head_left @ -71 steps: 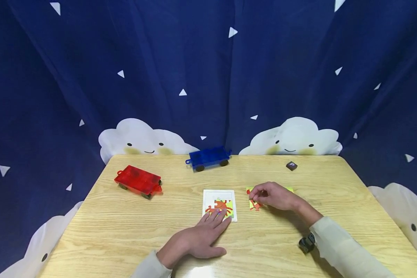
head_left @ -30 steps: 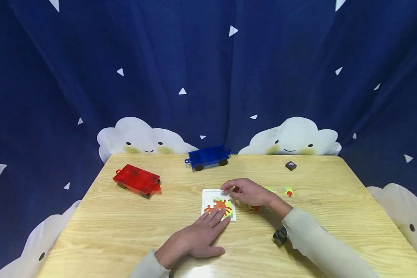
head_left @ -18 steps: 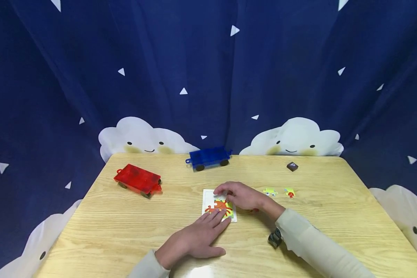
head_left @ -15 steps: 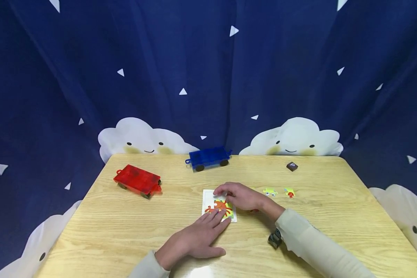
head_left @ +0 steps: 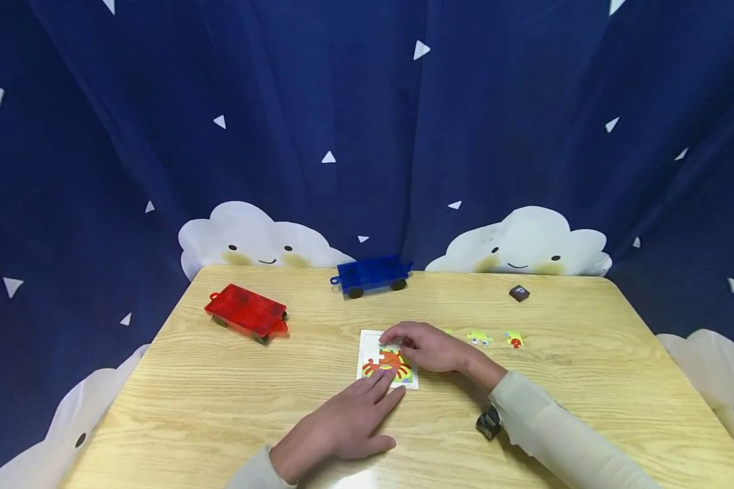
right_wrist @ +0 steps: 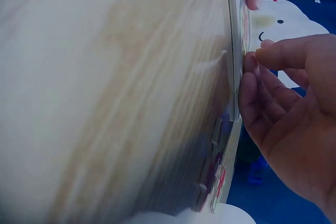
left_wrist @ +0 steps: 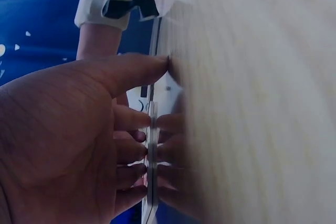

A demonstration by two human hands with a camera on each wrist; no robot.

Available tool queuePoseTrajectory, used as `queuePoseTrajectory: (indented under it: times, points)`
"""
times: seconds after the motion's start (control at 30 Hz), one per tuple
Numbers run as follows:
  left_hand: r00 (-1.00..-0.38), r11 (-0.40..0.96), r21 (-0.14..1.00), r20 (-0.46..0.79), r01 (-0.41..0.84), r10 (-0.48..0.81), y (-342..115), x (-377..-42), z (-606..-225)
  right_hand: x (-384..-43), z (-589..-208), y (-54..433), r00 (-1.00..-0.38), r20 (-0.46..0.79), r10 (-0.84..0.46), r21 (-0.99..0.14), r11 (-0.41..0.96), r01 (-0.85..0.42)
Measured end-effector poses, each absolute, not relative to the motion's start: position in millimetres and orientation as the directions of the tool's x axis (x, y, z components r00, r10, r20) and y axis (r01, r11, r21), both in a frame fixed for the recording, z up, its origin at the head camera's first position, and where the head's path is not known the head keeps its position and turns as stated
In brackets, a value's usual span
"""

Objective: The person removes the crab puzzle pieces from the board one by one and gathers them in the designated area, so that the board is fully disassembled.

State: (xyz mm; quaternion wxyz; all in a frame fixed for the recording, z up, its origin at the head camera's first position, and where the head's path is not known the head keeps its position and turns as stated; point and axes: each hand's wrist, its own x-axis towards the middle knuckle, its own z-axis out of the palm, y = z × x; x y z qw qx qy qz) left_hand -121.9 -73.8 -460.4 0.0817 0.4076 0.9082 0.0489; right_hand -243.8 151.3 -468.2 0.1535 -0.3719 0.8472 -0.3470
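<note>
A white puzzle board lies on the table, partly filled with pieces showing a red crab on yellow-green. My left hand rests with straight fingers on the board's lower edge, its thumb spread out on the table. Over the board's upper right part is my right hand, fingers bent and thumb close to the index finger, seemingly pinching a puzzle piece mostly hidden by the fingers. In the right wrist view the right hand has its fingertips at the board's surface.
Loose puzzle pieces lie right of the board, one with a red claw; others are partly behind the right hand. A red toy wagon stands left, a blue toy wagon at the back. A dark tile marked P lies back right.
My right hand has moved left from the loose pieces onto the board and now stays there. The left hand keeps its place on the board's lower edge. The head view has shifted slightly.
</note>
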Motion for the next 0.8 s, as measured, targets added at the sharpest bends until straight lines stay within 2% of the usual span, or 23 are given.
queuePoseTrajectory:
  times: [0.17, 0.43, 0.6, 0.8]
  points:
    - [-0.659, 0.668, 0.135, -0.108, 0.732, 0.745, -73.8, -118.2, -460.2, -241.9, -468.5, 150.0, -0.672, -0.007, -0.741, -0.697, 0.485, -0.528]
    - [-0.667, 0.681, 0.167, -0.137, 0.713, 0.732, -75.0, -120.7, -459.6, -241.7, -468.2, 148.4, -0.662, 0.009, -0.749, -0.696, 0.471, -0.542]
    - [-0.663, 0.677, 0.202, -0.143, 0.707, 0.735, -74.5, -124.3, -461.0, -240.5, -466.8, 149.0, -0.678, 0.006, -0.735, -0.702, 0.480, -0.526]
    - [-0.665, 0.679, 0.193, -0.138, 0.709, 0.734, -73.4, -124.4, -461.4, -238.4, -462.9, 150.0, -0.683, -0.010, -0.730, -0.696, 0.495, -0.520]
